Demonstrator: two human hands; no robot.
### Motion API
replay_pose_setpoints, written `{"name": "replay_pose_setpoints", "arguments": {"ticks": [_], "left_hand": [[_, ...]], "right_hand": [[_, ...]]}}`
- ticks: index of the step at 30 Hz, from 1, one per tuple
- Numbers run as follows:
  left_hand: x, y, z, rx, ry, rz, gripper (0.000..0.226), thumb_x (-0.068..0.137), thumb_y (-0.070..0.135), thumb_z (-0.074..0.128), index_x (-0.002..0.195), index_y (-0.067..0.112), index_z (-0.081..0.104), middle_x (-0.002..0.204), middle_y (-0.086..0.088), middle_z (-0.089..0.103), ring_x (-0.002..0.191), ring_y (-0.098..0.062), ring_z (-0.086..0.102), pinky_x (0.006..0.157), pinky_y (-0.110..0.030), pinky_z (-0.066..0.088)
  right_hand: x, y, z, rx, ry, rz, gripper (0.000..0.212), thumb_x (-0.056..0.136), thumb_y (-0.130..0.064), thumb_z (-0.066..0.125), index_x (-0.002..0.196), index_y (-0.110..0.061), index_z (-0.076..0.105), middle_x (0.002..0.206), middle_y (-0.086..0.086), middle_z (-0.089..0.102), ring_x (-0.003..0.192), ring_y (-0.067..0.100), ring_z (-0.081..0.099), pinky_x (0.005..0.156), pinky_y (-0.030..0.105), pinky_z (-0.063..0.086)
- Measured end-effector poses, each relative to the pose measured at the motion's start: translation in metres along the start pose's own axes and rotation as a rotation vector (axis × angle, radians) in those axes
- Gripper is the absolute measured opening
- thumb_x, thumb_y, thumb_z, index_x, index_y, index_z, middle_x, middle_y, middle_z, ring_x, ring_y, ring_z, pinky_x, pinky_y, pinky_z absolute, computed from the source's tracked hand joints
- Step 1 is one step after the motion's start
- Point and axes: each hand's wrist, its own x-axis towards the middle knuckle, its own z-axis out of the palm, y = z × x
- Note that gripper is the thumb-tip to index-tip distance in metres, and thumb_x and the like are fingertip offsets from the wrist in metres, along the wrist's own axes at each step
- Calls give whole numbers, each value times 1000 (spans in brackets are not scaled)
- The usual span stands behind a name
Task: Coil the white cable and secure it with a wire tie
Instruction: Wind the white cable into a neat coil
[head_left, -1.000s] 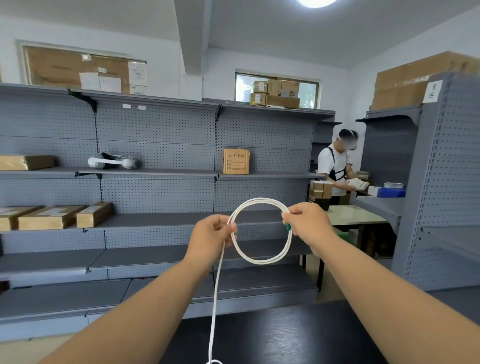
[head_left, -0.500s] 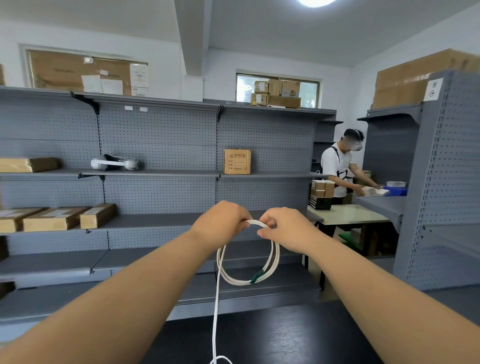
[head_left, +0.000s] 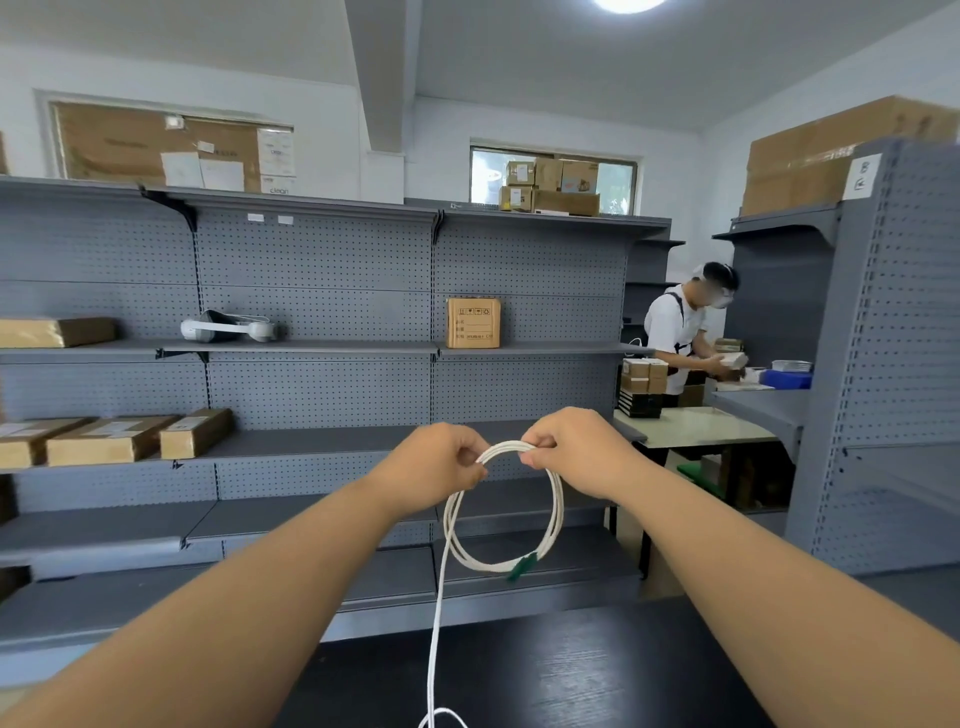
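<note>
The white cable (head_left: 558, 512) hangs in front of me as a round coil of a few loops. A green connector (head_left: 521, 566) sits at the coil's bottom right. My left hand (head_left: 434, 462) and my right hand (head_left: 571, 447) are close together at the top of the coil, both pinching the loops. A loose length of the white cable drops straight down from my left hand to the bottom edge of the view, where it curls. No wire tie is visible.
A dark table (head_left: 545, 670) lies below my arms. Grey shelving (head_left: 311, 348) with cardboard boxes (head_left: 472, 322) fills the wall ahead. Another grey rack (head_left: 893, 364) stands at right. A person (head_left: 680, 332) handles boxes at a far table (head_left: 691, 428).
One second ago my hands were apart on the sides of the loop. They came together at its top, and the coil now hangs below them with the green connector at the bottom.
</note>
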Motion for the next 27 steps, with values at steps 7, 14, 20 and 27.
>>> {"name": "replay_pose_setpoints", "arguments": {"ticks": [7, 14, 20, 27], "left_hand": [[-10, -22, 17, -55, -62, -108, 12, 82, 14, 64, 93, 16, 64, 84, 0, 68, 80, -17, 63, 78, -30, 51], [-18, -25, 12, -643, -92, -219, 18, 91, -1, 49, 89, 7, 65, 88, -9, 70, 77, -16, 64, 86, -31, 53], [-18, -20, 16, -966, -76, -274, 19, 91, -1, 45, 93, 7, 63, 91, -11, 73, 79, -21, 69, 85, -35, 52], [-20, -19, 26, -1100, -105, -281, 13, 92, 10, 50, 96, 8, 63, 84, -9, 74, 77, -18, 71, 75, -27, 55]], "right_hand": [[0, 6, -10, -4, 26, 13, 14, 89, -23, 60, 94, -17, 72, 83, 2, 66, 75, 16, 54, 57, 22, 39], [4, 16, -15, 98, 82, 44, 14, 88, -20, 62, 91, -14, 74, 75, -1, 66, 59, 2, 49, 57, 17, 38], [6, 20, -16, 140, 133, 89, 18, 89, -22, 61, 88, -9, 74, 84, 11, 72, 62, 12, 52, 68, 26, 43], [8, 25, -13, 209, 188, 136, 18, 88, -19, 61, 84, -8, 74, 71, 6, 63, 61, 15, 50, 66, 27, 42]]}}
